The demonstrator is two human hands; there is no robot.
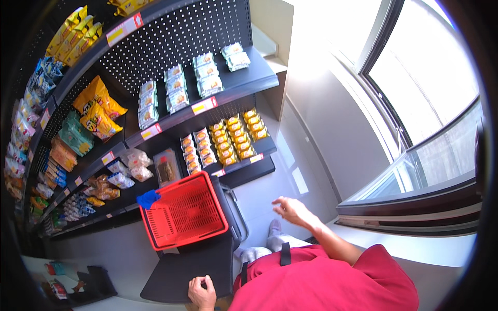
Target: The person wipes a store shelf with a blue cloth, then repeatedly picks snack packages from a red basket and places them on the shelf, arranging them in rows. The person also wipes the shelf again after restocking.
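Note:
My right hand [292, 210] hovers over the tiled floor with its fingers loosely bent and apart, holding nothing. My left hand [202, 292] is curled at the edge of a flat black panel [194, 268]. Whether its fingers grip that edge is hidden. Between my hands and the shelves, a red plastic shopping basket [186, 212] rests on a black frame with a bar handle [237, 212]. No goods show inside the basket. A blue cloth [148, 199] hangs over its far left corner.
Black store shelves [249, 74] hold rows of pale green packets [177, 87], yellow-wrapped snacks [233, 138] and orange bags [99, 105]. A clear bin [167, 169] with a red-capped container is behind the basket. To the right is an open window sash [420, 182].

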